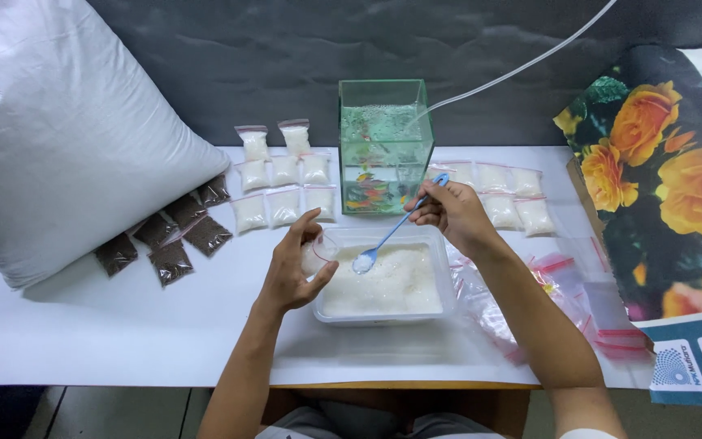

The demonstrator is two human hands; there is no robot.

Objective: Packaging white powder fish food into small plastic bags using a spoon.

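Observation:
My left hand (292, 262) holds a small clear zip bag (319, 250) open at the near-left rim of a clear plastic tub (447, 280) filled with white grains. My right hand (451, 213) grips a blue plastic spoon (396, 228) by its handle. The spoon's bowl carries a heap of white grains just beside the bag's mouth, over the tub.
A small glass fish tank (383, 146) with a clear hose stands behind the tub. Filled white bags (283, 175) lie left of it, more (507, 199) on the right. Brown-filled bags (174, 237) sit by a big white sack (58, 130). Empty zip bags (562, 284) are piled right.

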